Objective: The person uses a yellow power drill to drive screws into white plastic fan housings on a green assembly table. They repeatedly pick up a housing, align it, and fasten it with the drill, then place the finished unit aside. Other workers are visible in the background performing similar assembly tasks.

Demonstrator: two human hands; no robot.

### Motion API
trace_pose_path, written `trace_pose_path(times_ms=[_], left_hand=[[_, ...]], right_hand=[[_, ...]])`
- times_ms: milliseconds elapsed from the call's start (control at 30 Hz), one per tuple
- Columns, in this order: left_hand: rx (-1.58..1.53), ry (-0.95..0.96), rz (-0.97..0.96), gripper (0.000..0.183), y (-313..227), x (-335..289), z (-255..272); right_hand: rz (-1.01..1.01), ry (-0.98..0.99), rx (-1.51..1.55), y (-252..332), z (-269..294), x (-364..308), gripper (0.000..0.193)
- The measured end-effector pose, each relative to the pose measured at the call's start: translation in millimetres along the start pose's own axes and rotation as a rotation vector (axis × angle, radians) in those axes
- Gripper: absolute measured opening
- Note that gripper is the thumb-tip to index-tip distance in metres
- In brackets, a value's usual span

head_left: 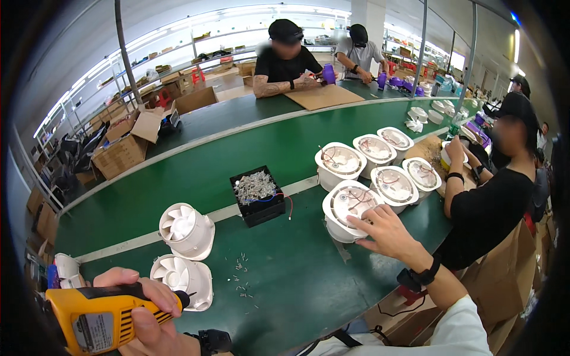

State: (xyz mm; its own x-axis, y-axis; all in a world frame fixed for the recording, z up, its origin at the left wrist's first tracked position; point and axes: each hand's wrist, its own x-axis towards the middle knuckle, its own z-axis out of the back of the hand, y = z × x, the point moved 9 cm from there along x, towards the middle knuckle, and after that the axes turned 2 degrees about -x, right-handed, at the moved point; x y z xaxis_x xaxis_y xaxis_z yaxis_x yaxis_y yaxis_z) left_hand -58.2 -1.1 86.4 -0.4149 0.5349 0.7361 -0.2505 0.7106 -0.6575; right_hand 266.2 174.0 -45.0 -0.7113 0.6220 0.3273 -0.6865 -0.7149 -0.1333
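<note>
Yellow-and-black power screwdriver (104,314): gripped in left hand (148,299). Round white plastic housing (346,204), red-wired, on green bench (297,279): rim met by right hand (389,234), fingers spread. Housing handling judged in hand; steady rim grip called for.

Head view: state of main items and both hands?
Yellow power driver: held, pointing right
Left hand: closed around driver
Six white housings: upright, clustered
Right hand: spread over nearest housing
Two fan units: facing up
Black box: open, filled with screws
Loose screws: scattered
Left carton: open
</note>
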Motion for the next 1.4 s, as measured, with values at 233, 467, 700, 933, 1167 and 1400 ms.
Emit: trace_pose_path(times_ms=[233,467,700,933,1167,1400], left_hand=[[-0.004,0.024,-0.008,0.049,-3.5,-1.1,13.2],[0.039,-0.053,-0.011,0.048,-9.2,3.5,38.4],[0.014,-0.065,-0.039,0.045,-5.9,5.8,47.7],[0.009,-0.129,-0.027,0.047,-0.4,9.4,46.3],[0.01,-0.135,-0.056,0.048,-3.7,9.2,42.5],[-0.101,0.015,-0.108,0.043,-10.2,8.0,26.5]], right_hand=[[-0.01,-0.118,0.149,34.9,39.3,21.1,0.046],[0.307,-0.2,0.663,132.6,11.4,122.3,0.017],[0.424,-0.355,0.487,223.0,-52.9,226.0,0.043],[0.463,-0.243,0.351,255.0,-84.4,254.3,0.041],[0.433,-0.364,0.463,208.9,-11.8,201.7,0.032],[0.448,-0.182,0.437,162.0,32.0,98.6,0.027]])
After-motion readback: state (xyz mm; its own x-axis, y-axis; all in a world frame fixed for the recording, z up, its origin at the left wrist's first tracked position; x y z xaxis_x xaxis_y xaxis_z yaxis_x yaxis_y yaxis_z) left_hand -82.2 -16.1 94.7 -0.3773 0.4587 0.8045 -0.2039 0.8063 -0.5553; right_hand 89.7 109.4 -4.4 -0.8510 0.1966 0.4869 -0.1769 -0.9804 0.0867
